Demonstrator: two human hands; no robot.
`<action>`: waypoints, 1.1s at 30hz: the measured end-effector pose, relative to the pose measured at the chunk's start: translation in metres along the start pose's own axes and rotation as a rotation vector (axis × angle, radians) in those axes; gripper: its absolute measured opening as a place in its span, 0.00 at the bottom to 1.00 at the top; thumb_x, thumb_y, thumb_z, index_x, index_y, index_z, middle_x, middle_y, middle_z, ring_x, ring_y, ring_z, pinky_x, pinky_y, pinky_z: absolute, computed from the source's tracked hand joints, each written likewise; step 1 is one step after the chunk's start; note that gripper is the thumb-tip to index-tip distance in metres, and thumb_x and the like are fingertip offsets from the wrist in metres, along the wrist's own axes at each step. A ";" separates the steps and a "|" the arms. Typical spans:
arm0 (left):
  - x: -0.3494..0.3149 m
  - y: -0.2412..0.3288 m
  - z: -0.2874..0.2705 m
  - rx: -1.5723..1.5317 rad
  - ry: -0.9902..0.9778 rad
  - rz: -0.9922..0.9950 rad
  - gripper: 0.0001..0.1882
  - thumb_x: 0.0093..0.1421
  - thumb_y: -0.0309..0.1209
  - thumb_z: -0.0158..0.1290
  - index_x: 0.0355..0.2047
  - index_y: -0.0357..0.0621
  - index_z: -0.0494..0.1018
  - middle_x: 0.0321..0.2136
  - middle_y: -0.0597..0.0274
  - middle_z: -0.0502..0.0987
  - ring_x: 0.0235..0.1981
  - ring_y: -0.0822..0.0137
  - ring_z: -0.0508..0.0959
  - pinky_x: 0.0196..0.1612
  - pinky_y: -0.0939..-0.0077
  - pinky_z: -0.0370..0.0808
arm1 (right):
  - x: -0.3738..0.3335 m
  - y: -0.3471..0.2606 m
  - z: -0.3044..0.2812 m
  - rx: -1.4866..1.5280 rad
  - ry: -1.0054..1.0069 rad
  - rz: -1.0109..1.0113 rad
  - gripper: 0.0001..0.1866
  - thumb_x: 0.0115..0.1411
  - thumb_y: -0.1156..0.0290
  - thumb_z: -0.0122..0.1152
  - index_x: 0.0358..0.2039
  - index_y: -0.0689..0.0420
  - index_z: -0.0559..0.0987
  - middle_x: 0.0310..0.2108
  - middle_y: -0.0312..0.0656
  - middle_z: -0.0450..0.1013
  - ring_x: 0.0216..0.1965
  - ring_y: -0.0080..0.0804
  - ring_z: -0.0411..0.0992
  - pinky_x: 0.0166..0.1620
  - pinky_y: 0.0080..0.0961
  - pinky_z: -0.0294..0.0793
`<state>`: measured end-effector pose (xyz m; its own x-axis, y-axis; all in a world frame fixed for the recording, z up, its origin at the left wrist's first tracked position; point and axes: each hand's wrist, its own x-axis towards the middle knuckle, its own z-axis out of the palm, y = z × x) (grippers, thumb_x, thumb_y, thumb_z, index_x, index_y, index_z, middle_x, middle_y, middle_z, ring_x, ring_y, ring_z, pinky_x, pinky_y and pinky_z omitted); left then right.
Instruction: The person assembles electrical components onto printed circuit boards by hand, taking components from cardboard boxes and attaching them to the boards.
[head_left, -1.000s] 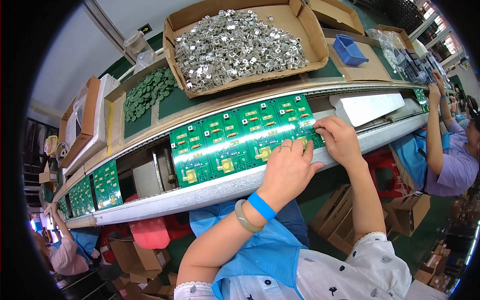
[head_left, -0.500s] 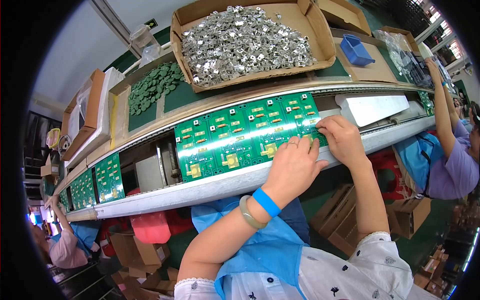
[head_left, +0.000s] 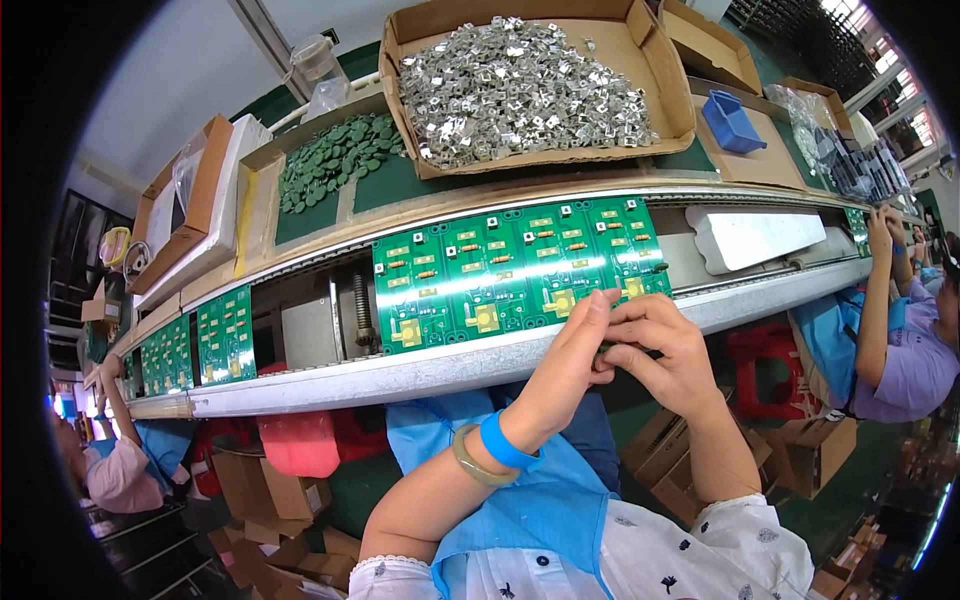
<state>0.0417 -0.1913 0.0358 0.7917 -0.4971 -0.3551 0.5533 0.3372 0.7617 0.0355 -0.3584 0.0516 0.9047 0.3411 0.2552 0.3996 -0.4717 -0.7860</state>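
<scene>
Green circuit board glossy and flat on metal rail, left hand and right hand fingers pinched together on small dark part

Bright, even overhead light, indoor. A white band of glare runs lengthwise across the glossy green printed circuit panel, washing out part of its surface. The heap of small silvery metal parts in the open brown cardboard box throws hard sparkle. Windows at upper right are blown out to white. Shadows are soft and short; darker under the curved metal edge of the bench. Strong fisheye: straight rails bow, black vignette rings the frame, heaviest at left. Centre is sharp; the rim is smeared and dim, with colour fringing.
</scene>
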 end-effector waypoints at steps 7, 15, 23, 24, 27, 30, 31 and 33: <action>-0.011 0.007 -0.012 -0.172 -0.143 -0.085 0.48 0.70 0.67 0.27 0.71 0.35 0.46 0.45 0.60 0.75 0.27 0.80 0.62 0.28 0.85 0.58 | -0.001 0.005 -0.005 0.157 -0.131 -0.089 0.09 0.51 0.71 0.72 0.35 0.57 0.86 0.39 0.37 0.80 0.45 0.39 0.72 0.53 0.35 0.68; -0.019 0.009 -0.010 -0.060 -0.246 -0.200 0.45 0.70 0.66 0.21 0.71 0.41 0.45 0.40 0.63 0.76 0.20 0.80 0.51 0.23 0.84 0.49 | 0.000 0.005 -0.004 0.160 -0.290 -0.088 0.05 0.56 0.73 0.69 0.34 0.57 0.84 0.35 0.35 0.79 0.42 0.33 0.71 0.53 0.32 0.68; -0.013 0.004 -0.022 1.187 0.192 0.690 0.15 0.63 0.40 0.57 0.40 0.40 0.78 0.41 0.55 0.78 0.38 0.58 0.79 0.36 0.68 0.78 | 0.019 0.026 -0.004 0.166 0.225 0.274 0.05 0.63 0.79 0.59 0.39 0.63 0.81 0.36 0.43 0.77 0.37 0.33 0.78 0.41 0.27 0.77; -0.010 0.001 -0.025 1.441 0.222 0.814 0.15 0.61 0.40 0.58 0.39 0.40 0.79 0.43 0.56 0.79 0.39 0.59 0.79 0.36 0.68 0.79 | 0.023 0.028 -0.003 0.166 0.224 0.275 0.05 0.63 0.79 0.59 0.39 0.63 0.81 0.36 0.43 0.77 0.37 0.33 0.78 0.41 0.27 0.77; -0.004 -0.003 -0.028 1.570 0.245 0.911 0.16 0.59 0.39 0.59 0.40 0.40 0.80 0.46 0.55 0.80 0.38 0.60 0.79 0.35 0.70 0.79 | 0.033 0.036 0.004 -0.144 0.164 0.038 0.06 0.61 0.79 0.61 0.39 0.62 0.81 0.35 0.46 0.78 0.36 0.39 0.79 0.41 0.31 0.78; -0.001 -0.010 -0.033 1.574 0.270 0.913 0.14 0.57 0.37 0.62 0.41 0.43 0.82 0.46 0.59 0.82 0.33 0.60 0.80 0.35 0.70 0.79 | 0.039 0.040 0.011 -0.303 0.140 0.003 0.06 0.58 0.79 0.63 0.37 0.61 0.82 0.34 0.47 0.79 0.36 0.45 0.78 0.40 0.34 0.78; 0.000 -0.011 -0.033 1.572 0.271 0.910 0.14 0.57 0.37 0.62 0.41 0.43 0.82 0.46 0.59 0.82 0.33 0.60 0.80 0.35 0.70 0.79 | 0.040 0.040 0.012 -0.328 0.128 -0.024 0.06 0.58 0.79 0.63 0.37 0.61 0.82 0.33 0.46 0.79 0.36 0.45 0.78 0.40 0.35 0.78; 0.000 -0.012 -0.034 1.564 0.269 0.902 0.16 0.57 0.37 0.62 0.42 0.42 0.82 0.45 0.59 0.82 0.32 0.61 0.80 0.35 0.71 0.79 | 0.042 0.041 0.013 -0.353 0.113 -0.050 0.06 0.58 0.79 0.63 0.36 0.61 0.82 0.33 0.46 0.79 0.37 0.45 0.78 0.40 0.36 0.78</action>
<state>0.0440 -0.1679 0.0080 0.7799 -0.4271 0.4575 -0.6162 -0.6523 0.4414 0.0881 -0.3529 0.0223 0.8854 0.2887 0.3643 0.4525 -0.7149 -0.5331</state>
